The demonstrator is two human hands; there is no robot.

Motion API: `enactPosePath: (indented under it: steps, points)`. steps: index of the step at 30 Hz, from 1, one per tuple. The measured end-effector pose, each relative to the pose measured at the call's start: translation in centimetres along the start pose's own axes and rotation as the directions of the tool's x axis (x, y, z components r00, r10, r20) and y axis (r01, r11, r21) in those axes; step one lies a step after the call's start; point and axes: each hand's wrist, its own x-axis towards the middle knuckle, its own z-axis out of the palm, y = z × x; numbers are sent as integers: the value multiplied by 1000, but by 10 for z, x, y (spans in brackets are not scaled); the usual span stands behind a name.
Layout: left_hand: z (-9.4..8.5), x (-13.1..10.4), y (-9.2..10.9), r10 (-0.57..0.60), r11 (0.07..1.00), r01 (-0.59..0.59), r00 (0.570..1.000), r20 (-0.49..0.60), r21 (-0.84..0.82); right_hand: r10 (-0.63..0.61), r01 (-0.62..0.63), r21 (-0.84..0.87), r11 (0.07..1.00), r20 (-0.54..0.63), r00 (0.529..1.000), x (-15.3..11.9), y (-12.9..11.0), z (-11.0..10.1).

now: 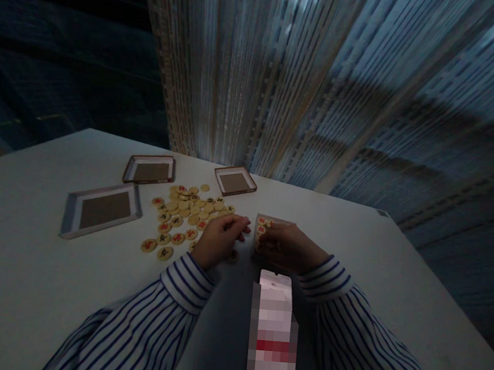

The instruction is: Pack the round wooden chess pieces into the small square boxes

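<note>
Round wooden Chinese chess pieces (184, 205) with red or black characters lie in a loose heap, some blank side up. At the right edge of that heap is my left hand (221, 237), its fingers curled together; whatever is in them does not show. My right hand (292, 245) is bent over a shallow box (285, 219), covering most of it. A few red-marked pieces (262, 221) sit along the box's left side, beside my right fingertips. Those fingertips are dark and partly hidden, close together over the pieces.
Behind the heap stand a brown-rimmed box part (173, 170) and a smaller one (217, 176). A pale box lid (67, 216) lies to the left. A lit phone (277, 281), partly blurred out, is close in front of me. A string curtain (246, 82) hangs beyond the white table (352, 261).
</note>
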Motion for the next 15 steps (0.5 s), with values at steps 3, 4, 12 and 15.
enactPosePath:
  steps: [3, 4, 12, 15]
  points:
    - [0, 0, 1, -5, 1000, 6, 1000, -4, 18, -12, 12, -4, 1000, -2, 1000, 1, 1, 1]
    - [0, 0, 2, -8, 1000, 8, 1000, -6, 21, -17, 17, -10, 1000, -2, 1000, 1, 1, 2]
    - [0, 0, 0, -3, 1000, 3, 1000, -5, 28, -18, 18, -45, 999, -9, 1000, 1, 0, 2]
    - [0, 0, 2, -7, 999, 7, 1000, -6, 39, -8, 7, -27, 1000, -10, 1000, -1, 1, 0]
